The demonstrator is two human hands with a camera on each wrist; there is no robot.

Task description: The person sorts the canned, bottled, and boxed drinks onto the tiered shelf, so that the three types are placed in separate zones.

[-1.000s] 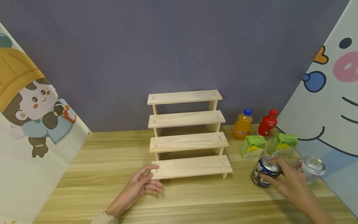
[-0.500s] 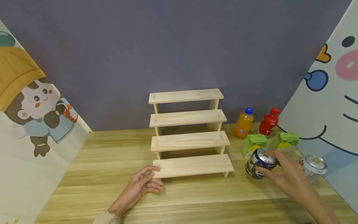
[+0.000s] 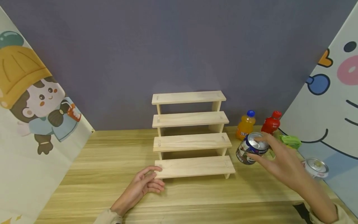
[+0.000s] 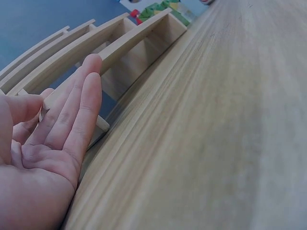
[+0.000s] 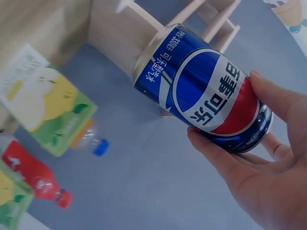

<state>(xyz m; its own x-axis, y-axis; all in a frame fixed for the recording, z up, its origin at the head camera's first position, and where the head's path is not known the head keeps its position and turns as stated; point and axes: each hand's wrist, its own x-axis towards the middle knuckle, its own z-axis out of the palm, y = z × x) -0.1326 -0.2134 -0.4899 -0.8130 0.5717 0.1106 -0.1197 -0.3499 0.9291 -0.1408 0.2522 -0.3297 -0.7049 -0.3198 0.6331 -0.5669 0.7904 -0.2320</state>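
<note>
My right hand (image 3: pixel 285 165) grips a blue Pepsi can (image 3: pixel 245 151) near its top rim, thumb and fingers around it. In the head view the can is tilted and off the table, right of the stepped wooden shelf (image 3: pixel 193 167). The right wrist view shows the logo on the can (image 5: pixel 206 91) facing that camera. At the shelf's lower left corner, my left hand (image 3: pixel 142 186) pinches the end of the lowest board between thumb and index finger. The left wrist view shows the other fingers of the left hand (image 4: pixel 57 129) extended below that board.
Behind the can stand an orange drink bottle (image 3: pixel 245 126) and a red bottle (image 3: pixel 270 125). A green drink carton (image 3: pixel 291 141) is partly hidden by the right hand; another carton (image 5: pixel 48 100) shows in the right wrist view. A white-and-silver can (image 3: pixel 316 168) stands far right, near the side wall.
My right hand has lifted the Pepsi can off the table and carried it up and leftward, tilting it. The left hand stays at the shelf corner. The head view has shifted slightly.
</note>
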